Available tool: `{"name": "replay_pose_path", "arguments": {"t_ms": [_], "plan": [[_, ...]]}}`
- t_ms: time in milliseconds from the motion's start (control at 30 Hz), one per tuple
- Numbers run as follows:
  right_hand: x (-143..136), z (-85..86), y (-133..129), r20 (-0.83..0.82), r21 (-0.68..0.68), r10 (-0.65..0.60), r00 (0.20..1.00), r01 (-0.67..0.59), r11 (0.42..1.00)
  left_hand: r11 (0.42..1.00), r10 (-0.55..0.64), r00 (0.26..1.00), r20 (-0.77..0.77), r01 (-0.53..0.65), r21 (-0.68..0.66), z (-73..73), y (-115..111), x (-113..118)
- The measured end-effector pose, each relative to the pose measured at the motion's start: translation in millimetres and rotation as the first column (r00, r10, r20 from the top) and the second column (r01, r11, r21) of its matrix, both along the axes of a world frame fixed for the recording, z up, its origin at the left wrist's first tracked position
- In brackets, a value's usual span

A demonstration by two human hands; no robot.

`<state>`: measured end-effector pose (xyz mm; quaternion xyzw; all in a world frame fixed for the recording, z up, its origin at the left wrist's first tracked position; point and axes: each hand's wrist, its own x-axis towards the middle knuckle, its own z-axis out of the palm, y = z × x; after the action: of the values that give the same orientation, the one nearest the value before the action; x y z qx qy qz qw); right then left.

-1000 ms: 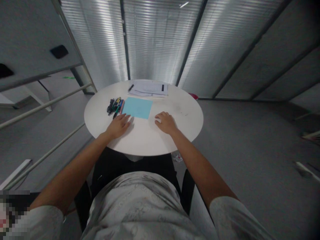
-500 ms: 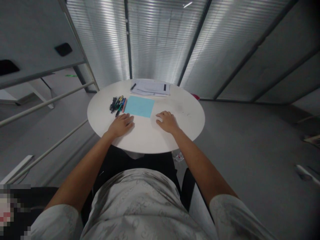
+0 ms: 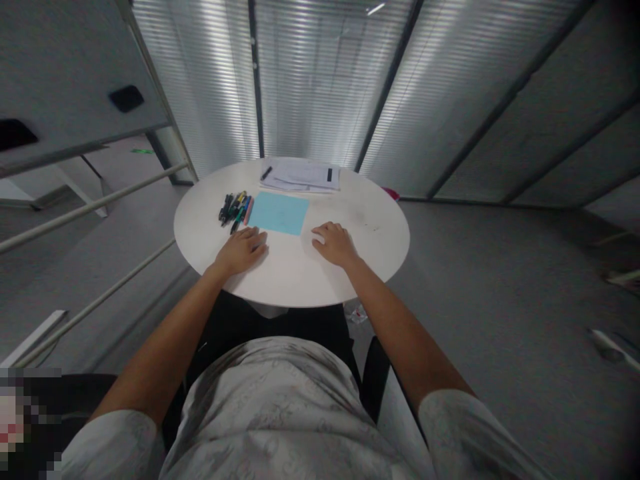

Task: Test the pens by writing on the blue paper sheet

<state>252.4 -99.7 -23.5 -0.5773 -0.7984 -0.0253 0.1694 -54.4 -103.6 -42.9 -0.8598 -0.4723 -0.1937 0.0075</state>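
Note:
My left hand (image 3: 242, 251) rests open on the round white table (image 3: 290, 273), palm down, just on the near side of a heap of pens and markers (image 3: 234, 209). Opposite it, my right hand (image 3: 334, 243) lies open on the tabletop too, fingers pointing inward, with nothing in it. Between and beyond both hands is a flat light-blue sheet of paper (image 3: 279, 213). The pens, mostly dark with some yellow, green, blue and pink ones, lie against the sheet's left side.
At the table's far edge lies a stack of white papers (image 3: 305, 176) with a black pen (image 3: 266, 173) on it. Glass panels with blinds (image 3: 310, 87) stand behind. To the left is a metal-framed board (image 3: 75, 67). Small dark specks mark the table's right side.

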Motion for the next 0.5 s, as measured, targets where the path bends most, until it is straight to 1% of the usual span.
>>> {"name": "replay_pose_path", "arguments": {"t_ms": [233, 500], "plan": [[-0.4, 0.5, -0.4, 0.001, -0.009, -0.007, 1.000, 0.007, 1.000, 1.000, 0.012, 1.000, -0.002, -0.012, -0.013, 0.6, -1.6, 2.0], [-0.3, 1.4, -1.9, -0.007, 0.002, 0.001, 1.000, -0.001, 1.000, 1.000, 0.007, 1.000, 0.001, -0.007, 0.012, 0.1, -1.3, 2.2]]}}
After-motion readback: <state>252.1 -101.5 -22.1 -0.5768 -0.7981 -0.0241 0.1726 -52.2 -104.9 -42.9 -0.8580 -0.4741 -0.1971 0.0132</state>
